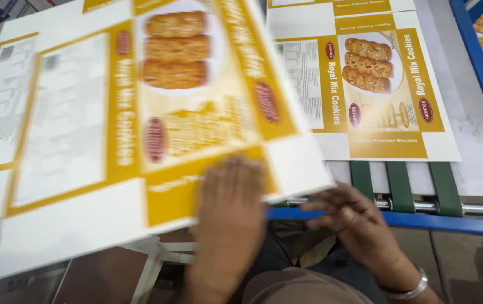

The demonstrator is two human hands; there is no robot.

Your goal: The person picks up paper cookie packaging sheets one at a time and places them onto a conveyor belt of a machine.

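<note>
A large flat carton sheet point(112, 124), white and yellow with pictures of cookies, fills the left half of the view and is blurred by motion. My left hand point(231, 208) lies palm down on its near edge. My right hand point(354, 219), with a metal bracelet on the wrist, reaches under the sheet's right corner at the blue rail point(399, 220); whether it grips the sheet is hidden.
A second printed carton sheet point(374, 90) lies flat on the conveyor, over green belts point(402, 186) and a metal roller point(478, 209). A blue frame bar point(481, 67) runs along the right. More sheets lie at the far edge.
</note>
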